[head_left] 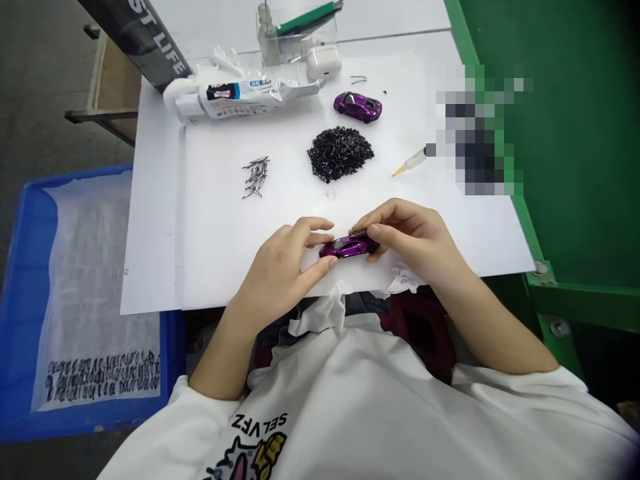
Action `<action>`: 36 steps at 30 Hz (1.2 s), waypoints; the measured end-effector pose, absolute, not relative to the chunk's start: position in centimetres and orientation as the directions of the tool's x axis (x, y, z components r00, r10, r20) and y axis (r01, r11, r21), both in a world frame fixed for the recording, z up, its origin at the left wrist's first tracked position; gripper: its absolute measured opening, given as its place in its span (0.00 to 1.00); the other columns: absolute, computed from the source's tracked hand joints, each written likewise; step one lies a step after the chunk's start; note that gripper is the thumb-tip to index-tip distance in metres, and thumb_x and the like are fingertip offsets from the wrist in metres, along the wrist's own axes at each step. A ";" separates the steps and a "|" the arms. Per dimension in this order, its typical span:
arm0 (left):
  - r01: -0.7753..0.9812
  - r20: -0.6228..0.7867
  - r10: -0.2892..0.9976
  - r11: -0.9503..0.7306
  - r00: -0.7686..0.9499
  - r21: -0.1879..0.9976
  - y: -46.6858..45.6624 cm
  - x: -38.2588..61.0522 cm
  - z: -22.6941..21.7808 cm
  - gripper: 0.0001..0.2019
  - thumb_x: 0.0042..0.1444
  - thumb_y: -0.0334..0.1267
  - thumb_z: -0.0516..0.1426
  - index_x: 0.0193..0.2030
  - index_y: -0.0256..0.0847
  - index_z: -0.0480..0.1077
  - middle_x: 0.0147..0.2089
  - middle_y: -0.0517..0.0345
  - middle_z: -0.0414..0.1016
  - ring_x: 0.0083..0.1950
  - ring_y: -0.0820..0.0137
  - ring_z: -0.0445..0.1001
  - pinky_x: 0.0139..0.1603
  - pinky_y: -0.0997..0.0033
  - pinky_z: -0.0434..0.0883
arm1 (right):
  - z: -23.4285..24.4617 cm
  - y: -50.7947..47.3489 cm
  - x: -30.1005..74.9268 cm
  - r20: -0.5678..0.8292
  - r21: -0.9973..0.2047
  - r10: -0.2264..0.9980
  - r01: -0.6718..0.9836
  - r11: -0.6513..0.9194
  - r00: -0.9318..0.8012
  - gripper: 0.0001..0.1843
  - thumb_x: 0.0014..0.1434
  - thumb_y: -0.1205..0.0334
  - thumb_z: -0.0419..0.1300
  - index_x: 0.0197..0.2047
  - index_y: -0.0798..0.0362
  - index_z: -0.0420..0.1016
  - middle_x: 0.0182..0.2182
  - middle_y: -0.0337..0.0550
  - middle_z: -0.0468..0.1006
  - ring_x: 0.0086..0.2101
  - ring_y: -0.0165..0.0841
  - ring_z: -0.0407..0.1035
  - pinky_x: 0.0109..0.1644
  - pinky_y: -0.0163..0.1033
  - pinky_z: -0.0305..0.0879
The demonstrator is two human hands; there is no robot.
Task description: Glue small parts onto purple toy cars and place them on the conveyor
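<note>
My left hand and my right hand hold a small metallic-purple toy car between them, just above the near edge of a white sheet. Left fingertips press its left end and side. Right fingers pinch it from above, with a thin dark piece at the roof. A second purple toy car lies farther off. Between it and my hands sits a heap of small black parts. To the left lies a small bunch of thin dark wire-like pieces.
A syringe with a yellow tip and a squeezed tube of adhesive lie on the sheet. An earbud case and a clear holder with tools stand beyond. Left of the table sits a blue crate lined with paper, holding rows of black pieces.
</note>
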State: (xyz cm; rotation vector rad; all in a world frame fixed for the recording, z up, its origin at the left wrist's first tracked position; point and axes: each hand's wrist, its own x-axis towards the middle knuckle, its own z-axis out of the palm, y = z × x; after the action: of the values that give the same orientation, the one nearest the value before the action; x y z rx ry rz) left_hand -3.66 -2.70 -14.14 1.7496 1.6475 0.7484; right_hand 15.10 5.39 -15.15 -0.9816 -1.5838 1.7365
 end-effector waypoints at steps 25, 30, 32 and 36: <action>0.601 0.246 0.934 -0.044 -0.260 0.798 -3.4 -1.5 -15.1 0.07 0.50 0.27 0.60 0.32 0.43 0.69 0.31 0.65 0.73 0.34 0.73 0.70 0.30 0.71 0.63 | -15.2 4.8 15.5 -0.085 -0.989 0.783 -0.041 -0.140 -0.617 0.06 0.61 0.63 0.56 0.43 0.52 0.68 0.37 0.41 0.75 0.44 0.33 0.71 0.32 0.31 0.75; 0.604 0.235 0.939 -0.038 -0.250 0.796 -3.3 -1.3 -15.3 0.07 0.50 0.27 0.60 0.32 0.43 0.68 0.31 0.65 0.73 0.34 0.72 0.70 0.30 0.71 0.63 | -15.1 4.8 15.5 -0.096 -0.989 0.778 -0.030 -0.146 -0.621 0.06 0.61 0.63 0.56 0.42 0.52 0.68 0.37 0.42 0.74 0.44 0.34 0.71 0.33 0.32 0.75; 0.606 0.233 0.940 -0.036 -0.249 0.795 -3.2 -1.1 -15.3 0.07 0.50 0.27 0.59 0.32 0.43 0.68 0.31 0.66 0.73 0.34 0.73 0.70 0.31 0.72 0.64 | -15.1 4.8 15.6 -0.098 -0.989 0.775 -0.027 -0.147 -0.625 0.06 0.61 0.63 0.56 0.42 0.51 0.68 0.37 0.42 0.74 0.44 0.34 0.71 0.33 0.33 0.76; 0.635 0.226 0.947 -0.032 -0.227 0.772 -3.2 -1.0 -14.9 0.08 0.50 0.26 0.59 0.33 0.44 0.67 0.32 0.67 0.73 0.34 0.73 0.69 0.32 0.73 0.65 | -15.2 4.7 15.8 -0.086 -0.991 0.762 -0.024 -0.132 -0.642 0.06 0.61 0.63 0.56 0.43 0.51 0.69 0.38 0.41 0.75 0.44 0.33 0.71 0.34 0.33 0.76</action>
State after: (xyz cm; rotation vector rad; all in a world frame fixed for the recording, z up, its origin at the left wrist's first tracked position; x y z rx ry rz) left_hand -0.95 -3.21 -14.92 1.6610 1.8782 1.1442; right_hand 15.76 4.70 -15.16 -0.8311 -1.5846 1.8303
